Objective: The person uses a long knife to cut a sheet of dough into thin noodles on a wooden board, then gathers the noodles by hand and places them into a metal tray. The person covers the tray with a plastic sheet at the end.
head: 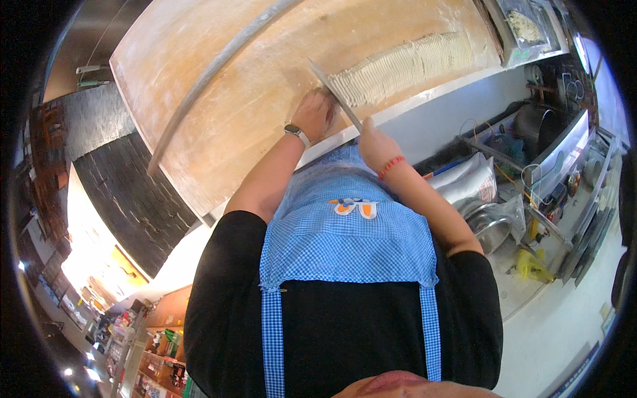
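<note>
A long row of thinly sliced dough strips (pixel 408 67) lies on the floured wooden board (pixel 249 134) before me. My right hand (pixel 377 147) grips the handle of a long-bladed kitchen knife (pixel 339 93). The blade stands at the left end of the row, slanting across it. Just left of the blade, my left hand (pixel 313 113) rests low on the board with bent fingers near the steel. What lies beneath those fingers is hidden. A long wooden rolling pin (pixel 214 72) lies across the board on the left.
Beyond the board's right end, a tray (pixel 507 49) holds a pale heap of dough strips (pixel 523 27). To my right, a lower surface carries a metal bowl (pixel 490 234), plastic bags (pixel 473 179) and a yellow bag (pixel 533 266). A dark cracked panel (pixel 134 199) is at left.
</note>
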Motion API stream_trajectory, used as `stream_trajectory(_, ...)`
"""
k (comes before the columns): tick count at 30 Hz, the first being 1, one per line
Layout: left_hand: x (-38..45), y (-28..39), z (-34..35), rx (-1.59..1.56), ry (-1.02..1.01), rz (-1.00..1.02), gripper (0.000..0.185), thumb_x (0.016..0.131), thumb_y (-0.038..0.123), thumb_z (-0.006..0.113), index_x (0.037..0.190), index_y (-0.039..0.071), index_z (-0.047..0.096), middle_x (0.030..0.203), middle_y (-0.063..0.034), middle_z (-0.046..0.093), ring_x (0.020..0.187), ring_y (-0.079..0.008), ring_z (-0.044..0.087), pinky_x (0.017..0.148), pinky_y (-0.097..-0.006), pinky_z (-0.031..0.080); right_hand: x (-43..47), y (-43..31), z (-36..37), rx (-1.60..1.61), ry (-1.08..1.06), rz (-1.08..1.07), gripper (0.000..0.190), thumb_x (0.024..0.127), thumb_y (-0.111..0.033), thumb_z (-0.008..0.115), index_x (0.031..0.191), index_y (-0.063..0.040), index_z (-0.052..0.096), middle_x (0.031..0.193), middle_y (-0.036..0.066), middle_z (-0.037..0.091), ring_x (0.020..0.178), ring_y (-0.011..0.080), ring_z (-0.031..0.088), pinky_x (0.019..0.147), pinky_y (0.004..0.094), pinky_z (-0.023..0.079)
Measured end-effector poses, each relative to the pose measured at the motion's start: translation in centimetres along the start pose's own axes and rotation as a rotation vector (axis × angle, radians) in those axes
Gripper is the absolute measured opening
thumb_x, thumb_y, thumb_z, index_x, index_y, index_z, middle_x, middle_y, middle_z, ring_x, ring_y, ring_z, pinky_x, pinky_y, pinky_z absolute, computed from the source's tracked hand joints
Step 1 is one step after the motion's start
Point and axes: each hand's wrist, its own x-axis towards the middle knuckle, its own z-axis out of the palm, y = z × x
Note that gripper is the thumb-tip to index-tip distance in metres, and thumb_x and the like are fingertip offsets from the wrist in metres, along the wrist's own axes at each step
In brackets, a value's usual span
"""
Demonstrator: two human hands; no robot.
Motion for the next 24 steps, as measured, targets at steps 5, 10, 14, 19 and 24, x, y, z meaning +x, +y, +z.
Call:
stream_trajectory(5,0.4,-0.2,-1.1,-0.041,-0.139,-0.008,0.025,0.079,0.007,0.056,0.103,0.001,0.059,0.112,-0.0193,0.055,0.105,-0.0367,0.052,0.093,-0.0446,0.044,6.8,-0.7,2.6,0.026,0.140,-0.099,0.021,0.091,-0.015,0.044,0.103,0.003,0.043,0.080,0.031,0.063,0.077,0.0492,0.062,0.069,0.0566,0.049)
stream_trajectory(10,-0.6,-1.2,0.3,0.006,0.005,0.067,0.030,0.078,0.010,0.056,0.107,0.001,0.058,0.110,-0.0157,0.054,0.102,-0.0336,0.051,0.093,-0.0418,0.042,5.1,0.3,1.5,0.028,0.117,-0.097,0.020,0.091,-0.016,0.045,0.102,0.001,0.042,0.078,0.030,0.063,0.075,0.0496,0.061,0.068,0.0579,0.048)
stream_trajectory(14,-0.6,-0.1,0.2,0.004,-0.035,-0.028,0.029,0.078,0.013,0.058,0.105,0.002,0.058,0.109,-0.0149,0.055,0.101,-0.0323,0.051,0.092,-0.0411,0.043,0.7,0.7,1.0,-0.022,0.011,-0.027,0.020,0.092,-0.016,0.043,0.104,0.000,0.042,0.078,0.030,0.063,0.075,0.0490,0.062,0.069,0.0583,0.048)
stream_trajectory(19,-0.2,-0.2,-0.9,-0.031,-0.083,-0.002,0.026,0.078,0.012,0.059,0.102,0.003,0.059,0.108,-0.0150,0.055,0.101,-0.0325,0.052,0.091,-0.0414,0.043,4.8,-0.3,3.0,-0.022,0.096,-0.072,0.020,0.092,-0.015,0.041,0.105,0.000,0.042,0.078,0.030,0.063,0.075,0.0477,0.063,0.069,0.0574,0.049)
stream_trajectory(24,-0.2,-1.1,-0.1,-0.027,-0.016,0.048,0.026,0.078,0.012,0.059,0.101,0.002,0.060,0.110,-0.0162,0.055,0.105,-0.0342,0.051,0.092,-0.0419,0.043,5.6,0.6,2.8,0.059,0.132,-0.080,0.019,0.094,-0.017,0.041,0.104,0.000,0.042,0.075,0.031,0.062,0.073,0.0481,0.062,0.067,0.0590,0.048)
